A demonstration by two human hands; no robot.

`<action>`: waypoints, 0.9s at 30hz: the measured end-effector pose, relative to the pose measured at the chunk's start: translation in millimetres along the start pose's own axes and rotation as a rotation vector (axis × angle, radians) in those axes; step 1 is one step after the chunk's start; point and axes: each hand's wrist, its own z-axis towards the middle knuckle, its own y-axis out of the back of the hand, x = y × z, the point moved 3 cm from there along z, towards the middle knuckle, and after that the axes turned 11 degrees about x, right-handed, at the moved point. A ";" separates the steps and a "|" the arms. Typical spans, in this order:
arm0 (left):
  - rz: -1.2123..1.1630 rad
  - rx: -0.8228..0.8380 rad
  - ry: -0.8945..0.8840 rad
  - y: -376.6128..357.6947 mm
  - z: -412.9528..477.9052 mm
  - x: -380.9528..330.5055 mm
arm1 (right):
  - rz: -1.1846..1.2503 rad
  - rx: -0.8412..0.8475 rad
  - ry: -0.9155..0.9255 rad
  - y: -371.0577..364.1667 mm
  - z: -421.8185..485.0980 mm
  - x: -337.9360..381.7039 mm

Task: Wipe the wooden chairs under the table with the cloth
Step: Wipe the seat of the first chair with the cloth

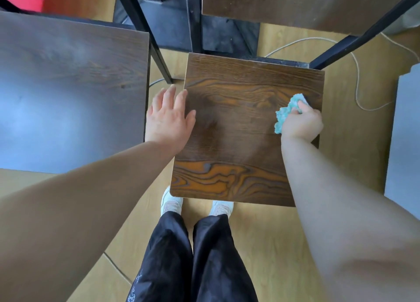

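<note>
We are looking straight down at a square, dark brown wood-grain chair seat (238, 147) standing on a pale wooden floor (272, 244), beside black metal legs (159, 51).

The right hand (301, 124) is gripping a crumpled mint-green cloth (285, 114), its fingers curled tightly round it, and is pressing the cloth onto the seat near the right edge. The left hand (169, 119) is lying flat on the seat's left edge, its fingers (168, 94) straight and slightly spread, holding nothing.

We are judging the wiping of this seat to be under way, with the left hand steadying the chair. The next move is calling for a sweep of the cloth leftward across the seat towards the steadying hand, then down over the orange-grained front strip.

To the left, a second glossy dark wood panel (68, 85) is lying close by; we cannot tell whether it is another chair.

Small white writing is showing low on the black trousers (181, 256), but it is too small to read. No other labels are visible.
</note>
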 end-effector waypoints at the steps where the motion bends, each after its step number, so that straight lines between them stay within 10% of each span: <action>1: -0.006 -0.001 0.009 2.1 2.1 4.8 | 0.007 -0.003 0.001 -5.7 0.8 10.0; 27: -0.109 -0.041 0.104 17.4 7.4 82.4 | -0.341 0.365 0.571 -155.8 -63.5 159.8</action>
